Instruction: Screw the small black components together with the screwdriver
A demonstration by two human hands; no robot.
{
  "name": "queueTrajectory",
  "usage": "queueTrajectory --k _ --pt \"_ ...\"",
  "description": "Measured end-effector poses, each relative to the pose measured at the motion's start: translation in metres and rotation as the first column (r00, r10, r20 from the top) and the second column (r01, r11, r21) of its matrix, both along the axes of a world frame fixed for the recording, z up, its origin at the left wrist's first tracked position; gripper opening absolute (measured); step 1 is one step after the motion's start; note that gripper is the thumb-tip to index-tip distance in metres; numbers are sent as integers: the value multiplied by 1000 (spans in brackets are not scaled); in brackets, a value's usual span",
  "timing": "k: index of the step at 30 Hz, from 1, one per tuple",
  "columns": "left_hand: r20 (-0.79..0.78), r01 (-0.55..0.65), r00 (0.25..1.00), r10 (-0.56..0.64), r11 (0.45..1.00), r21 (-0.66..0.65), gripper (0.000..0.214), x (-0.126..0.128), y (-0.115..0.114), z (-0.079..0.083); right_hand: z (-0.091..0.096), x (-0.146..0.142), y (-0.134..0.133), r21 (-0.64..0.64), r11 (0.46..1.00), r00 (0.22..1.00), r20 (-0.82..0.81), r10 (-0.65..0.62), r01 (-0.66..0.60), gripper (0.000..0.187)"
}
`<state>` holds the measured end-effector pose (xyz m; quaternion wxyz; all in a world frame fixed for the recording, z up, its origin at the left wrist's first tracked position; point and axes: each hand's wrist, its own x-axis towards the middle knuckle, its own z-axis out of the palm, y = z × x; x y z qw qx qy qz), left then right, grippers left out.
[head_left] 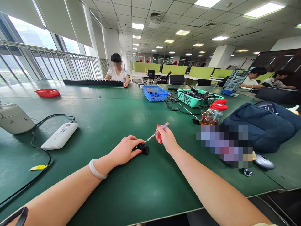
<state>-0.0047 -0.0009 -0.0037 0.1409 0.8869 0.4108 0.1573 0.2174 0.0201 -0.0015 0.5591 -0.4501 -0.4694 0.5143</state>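
Right hand [166,138] grasping a slim screwdriver [154,135], its tip at a small black component [145,150] on the green tabletop [150,188]; left hand [126,150] pinching the component between thumb and fingers. Outward: blue plastic basket [155,95] beyond, red-capped bottle [213,113] and navy bag [261,127] to the right.

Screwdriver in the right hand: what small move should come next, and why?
Probably a gentle turn of the screwdriver by the right hand: its tip is at the black part, which the left hand holds on the table. Whether it sits in a screw is too small to tell.
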Motion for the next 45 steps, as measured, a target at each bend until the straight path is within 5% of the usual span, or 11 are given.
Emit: queueTrajectory --k 9,18,27,32,35,39,42,45 --pt "16 -50 999 51 998 -25 44 -1 1 1 2 0 -2 91 995 996 70 -49 42 46" --pt "52 -58 997 60 998 -35 33 -3 6 -2 11 -1 -18 238 970 980 199 11 -59 33" --pt "60 -78 995 79 997 -18 33 -2 7 -1 10 0 -22 387 899 894 447 13 -207 28" --pt "61 -70 996 70 998 -11 32 -2 7 -2 15 -2 -29 480 842 812 576 -92 -245 28" --pt "69 -69 995 69 998 0 30 -2 8 -5 16 -6 -36 564 763 739 651 -175 -316 24" --pt "95 -60 994 57 998 20 29 -2 10 -7 8 -15 -44 683 510 624 714 -317 -523 22" --pt "96 -50 994 48 999 19 28 -1 11 -8 -2 -24 -48 634 346 498 766 -407 -692 28" --pt "87 -52 995 51 999 10 28 -1 13 -9 -9 -32 -51 507 274 343 810 -477 -817 29"
